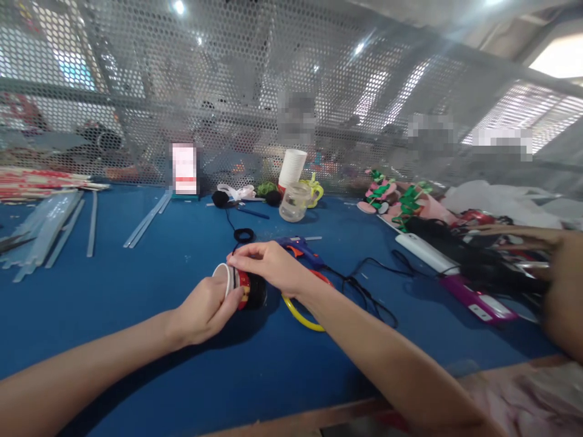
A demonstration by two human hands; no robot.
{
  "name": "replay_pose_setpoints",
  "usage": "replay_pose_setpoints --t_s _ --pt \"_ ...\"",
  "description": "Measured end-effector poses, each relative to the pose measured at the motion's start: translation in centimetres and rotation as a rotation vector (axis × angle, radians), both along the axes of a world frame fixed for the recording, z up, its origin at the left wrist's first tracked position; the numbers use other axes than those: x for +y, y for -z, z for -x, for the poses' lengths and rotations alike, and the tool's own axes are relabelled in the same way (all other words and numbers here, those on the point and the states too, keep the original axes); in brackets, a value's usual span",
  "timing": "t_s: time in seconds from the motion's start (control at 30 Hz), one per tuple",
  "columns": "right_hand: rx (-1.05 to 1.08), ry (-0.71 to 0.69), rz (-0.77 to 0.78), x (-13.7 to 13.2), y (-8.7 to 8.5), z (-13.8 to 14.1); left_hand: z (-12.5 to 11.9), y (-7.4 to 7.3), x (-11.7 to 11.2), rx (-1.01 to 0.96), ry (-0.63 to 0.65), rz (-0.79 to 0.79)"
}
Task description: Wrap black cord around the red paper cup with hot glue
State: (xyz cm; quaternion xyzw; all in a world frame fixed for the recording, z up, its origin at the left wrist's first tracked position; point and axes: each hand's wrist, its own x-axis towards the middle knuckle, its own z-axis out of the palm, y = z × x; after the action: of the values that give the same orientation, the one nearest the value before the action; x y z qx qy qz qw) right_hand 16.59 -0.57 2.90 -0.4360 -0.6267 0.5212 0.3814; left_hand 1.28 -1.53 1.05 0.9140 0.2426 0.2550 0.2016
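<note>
A paper cup (221, 273) lies on its side above the blue table, its white opening facing left. Red and yellow print shows on its wall, and black cord wraps part of it. My left hand (204, 309) is closed around the cup from the near side. At the cup's top, the fingertips of my right hand (268, 264) pinch the black cord (243, 235). Loose coils of that cord lie just beyond, leading back toward a black pompom-like ball (220, 199). Behind my right wrist rests a blue glue gun (303, 250), partly beside a yellow ring (303, 317).
Glue sticks (59, 221) are heaped at left. A lit phone (184, 167) stands at the back near stacked white cups (294, 164) and a clear plastic cup (294, 203). At right lie a purple-white power strip (473, 297) and another person's arm (565, 285).
</note>
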Motion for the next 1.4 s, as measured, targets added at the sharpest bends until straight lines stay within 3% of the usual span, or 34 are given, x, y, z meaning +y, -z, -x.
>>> replay_pose_setpoints --t_s 0.1,0.23,0.4,0.6,0.83,1.07,1.27,1.4 --pt "0.135 0.109 0.008 -0.2 0.1 0.1 -0.1 0.0 0.0 0.022 -0.009 0.044" --pt "0.235 0.187 0.040 -0.4 0.1 -0.4 -0.2 0.0 0.0 0.036 -0.110 0.186" --pt "0.360 0.137 0.092 -0.6 0.0 -0.6 -0.3 0.0 -0.1 0.019 -0.174 0.302" --pt "0.319 0.087 0.004 -1.2 -0.1 -0.4 -0.5 -0.2 -0.1 0.004 -0.168 0.348" --pt "0.291 0.229 -0.144 -0.6 -0.3 -1.2 -0.7 -0.4 0.4 -0.158 -0.316 0.727" --pt "0.216 0.289 -0.245 -0.2 -0.1 -1.7 -1.0 -0.2 0.8 -0.251 -0.395 0.924" --pt "0.156 0.346 -0.319 -0.2 -0.2 -1.7 -1.3 -0.5 0.4 -0.205 -0.412 0.931" --pt "0.117 0.336 -0.325 -0.3 -0.2 -1.6 -1.1 -0.5 -0.3 -0.167 -0.330 0.851"
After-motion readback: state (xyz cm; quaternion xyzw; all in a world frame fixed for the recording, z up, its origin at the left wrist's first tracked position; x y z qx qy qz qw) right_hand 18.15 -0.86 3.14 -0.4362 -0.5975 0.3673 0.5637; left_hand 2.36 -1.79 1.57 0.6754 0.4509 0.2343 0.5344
